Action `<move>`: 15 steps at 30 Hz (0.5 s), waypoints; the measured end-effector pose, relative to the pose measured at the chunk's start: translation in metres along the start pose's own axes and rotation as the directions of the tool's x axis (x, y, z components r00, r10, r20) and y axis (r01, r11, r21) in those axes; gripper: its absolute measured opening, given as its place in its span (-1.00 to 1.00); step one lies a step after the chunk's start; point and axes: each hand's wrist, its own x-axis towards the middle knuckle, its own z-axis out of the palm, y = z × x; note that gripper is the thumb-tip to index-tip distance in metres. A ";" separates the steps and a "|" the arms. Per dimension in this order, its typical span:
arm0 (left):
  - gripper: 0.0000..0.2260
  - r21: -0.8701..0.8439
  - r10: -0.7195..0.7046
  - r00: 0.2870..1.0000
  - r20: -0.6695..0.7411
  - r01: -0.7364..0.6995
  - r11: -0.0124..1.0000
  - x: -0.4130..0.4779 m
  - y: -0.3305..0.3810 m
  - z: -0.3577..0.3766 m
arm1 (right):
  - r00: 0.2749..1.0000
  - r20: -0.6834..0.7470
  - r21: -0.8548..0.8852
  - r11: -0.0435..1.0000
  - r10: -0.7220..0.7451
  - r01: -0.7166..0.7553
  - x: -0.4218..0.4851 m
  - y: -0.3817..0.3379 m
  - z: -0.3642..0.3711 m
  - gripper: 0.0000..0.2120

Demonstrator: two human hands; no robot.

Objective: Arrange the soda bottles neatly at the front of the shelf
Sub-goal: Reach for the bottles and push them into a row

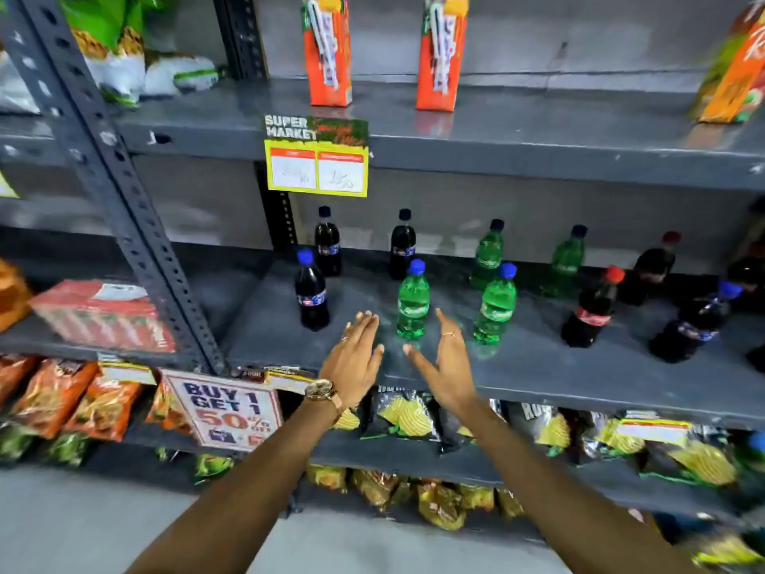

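Several soda bottles stand scattered on the grey middle shelf point(538, 366). A green bottle with a blue cap point(412, 302) stands upright between my two hands, a little beyond them. My left hand point(356, 358) is open just left of it, and my right hand point(443, 362) is open just right of it; neither touches it. A dark cola bottle point(311, 290) stands to the left and a second green bottle point(495, 305) to the right. A red-capped cola point(592, 310) and a dark blue-capped bottle point(695, 323) stand further right. More bottles line the back.
Orange juice cartons point(329, 51) stand on the shelf above, where a yellow price sign point(316, 157) hangs. A perforated steel upright point(124, 188) borders the bay on the left, beside a red package point(103, 314). Snack bags point(397, 414) and a promotion sign point(225, 410) fill the shelf below.
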 end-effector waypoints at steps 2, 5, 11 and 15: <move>-0.51 0.026 -0.026 0.996 0.083 0.024 0.999 0.014 -0.007 0.004 | 0.994 -0.052 0.060 0.994 0.092 -0.089 0.026 -0.005 0.011 -0.21; -0.50 0.045 -0.054 0.982 0.182 0.047 0.998 0.037 -0.017 0.012 | 0.971 -0.110 0.110 0.974 0.211 -0.199 0.060 -0.008 0.027 -0.32; -0.43 0.026 -0.023 0.974 0.224 0.017 1.000 0.052 -0.021 0.032 | 0.961 -0.170 0.123 0.972 0.220 -0.200 0.037 0.013 0.026 -0.38; -0.49 -0.028 -0.057 0.983 0.176 0.063 0.998 0.054 -0.018 0.047 | 0.935 -0.246 0.183 0.959 0.257 -0.216 -0.007 0.035 -0.006 -0.46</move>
